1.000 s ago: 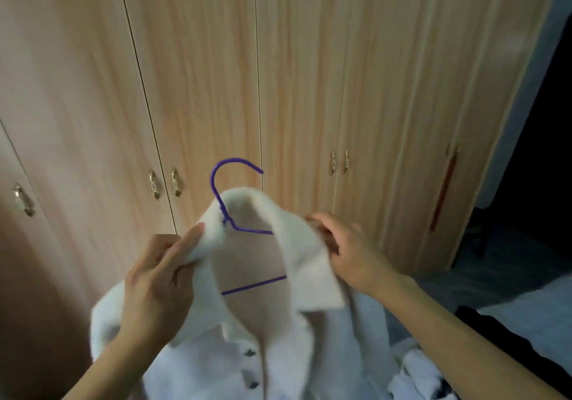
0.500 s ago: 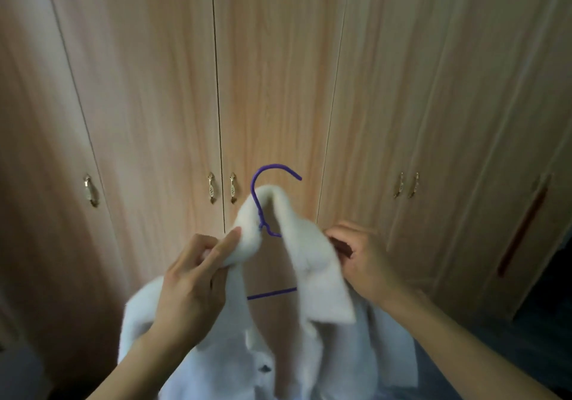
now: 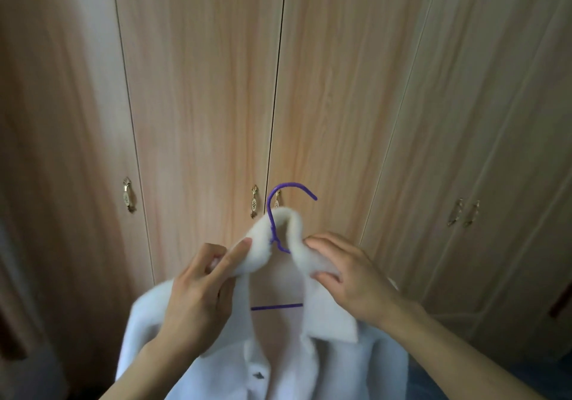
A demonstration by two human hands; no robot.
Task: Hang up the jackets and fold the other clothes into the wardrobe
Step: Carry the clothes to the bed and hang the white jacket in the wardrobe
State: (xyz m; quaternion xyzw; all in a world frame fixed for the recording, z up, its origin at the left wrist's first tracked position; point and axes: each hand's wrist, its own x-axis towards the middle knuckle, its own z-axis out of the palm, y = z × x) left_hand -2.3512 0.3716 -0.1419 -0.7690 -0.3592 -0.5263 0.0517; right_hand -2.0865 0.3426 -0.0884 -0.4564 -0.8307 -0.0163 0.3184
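A fluffy white jacket [image 3: 334, 356] with dark buttons hangs on a purple wire hanger [image 3: 289, 186], whose hook sticks up above the collar. My left hand [image 3: 198, 294] pinches the collar on the left side. On the right side, my right hand [image 3: 349, 275] grips the collar just below the hook. The hanger's lower bar shows inside the neck opening. Behind the jacket stands the wooden wardrobe [image 3: 201, 90], all its doors shut.
Small brass handles sit on the doors: a single handle [image 3: 127, 195] at the left, a pair of handles [image 3: 253, 201] by the centre seam, and a third set of handles [image 3: 462, 212] at the right. A dark long pull [image 3: 561, 302] is at the far right edge.
The view has swung left and closer to the wardrobe; the bed at the right is out of sight. Both hands stay on the collar, bunching it tighter around the hook.
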